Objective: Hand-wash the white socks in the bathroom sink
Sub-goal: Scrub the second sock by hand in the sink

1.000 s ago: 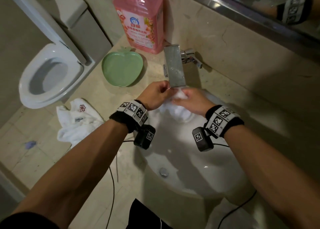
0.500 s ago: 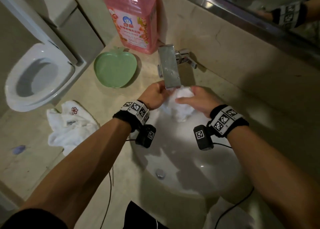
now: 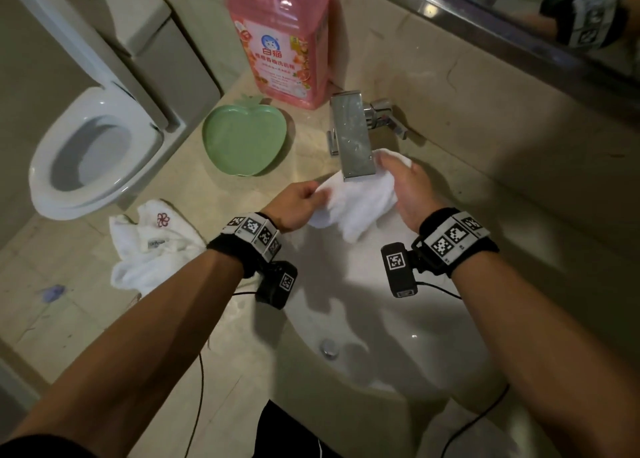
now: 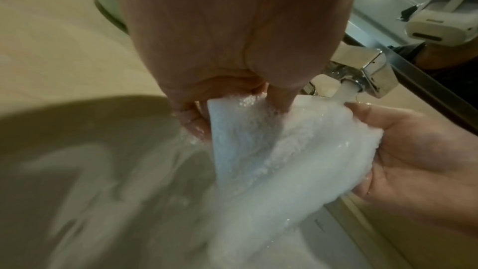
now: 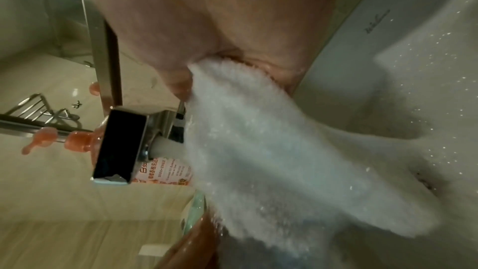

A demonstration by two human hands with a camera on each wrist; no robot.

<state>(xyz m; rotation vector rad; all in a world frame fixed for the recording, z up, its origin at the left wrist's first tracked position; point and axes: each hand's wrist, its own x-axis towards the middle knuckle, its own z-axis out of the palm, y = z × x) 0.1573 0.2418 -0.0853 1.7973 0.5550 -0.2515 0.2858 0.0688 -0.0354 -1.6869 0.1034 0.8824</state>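
Note:
A wet white sock (image 3: 356, 201) (image 4: 258, 150) (image 5: 271, 150) is stretched out under the chrome faucet (image 3: 353, 135) (image 4: 362, 73) (image 5: 119, 146), over the white sink basin (image 3: 398, 336). Water runs from the spout onto it. My left hand (image 3: 298, 205) (image 4: 227, 97) pinches the sock's left end between thumb and fingers. On the other side, my right hand (image 3: 405, 184) (image 5: 207, 73) grips the end beside the spout; in the left wrist view its palm (image 4: 413, 150) cups the cloth from below.
A pink detergent bottle (image 3: 280, 38) and a green apple-shaped dish (image 3: 244, 139) stand on the counter left of the faucet. More white cloth with a flower mark (image 3: 152, 246) lies at the counter's left edge. An open toilet (image 3: 93, 153) stands beyond. The mirror frame (image 3: 502, 25) runs above.
The sock was bunched between both hands under the spout; my hands have pulled apart, left one toward me, right one back beside the faucet, spreading the sock out.

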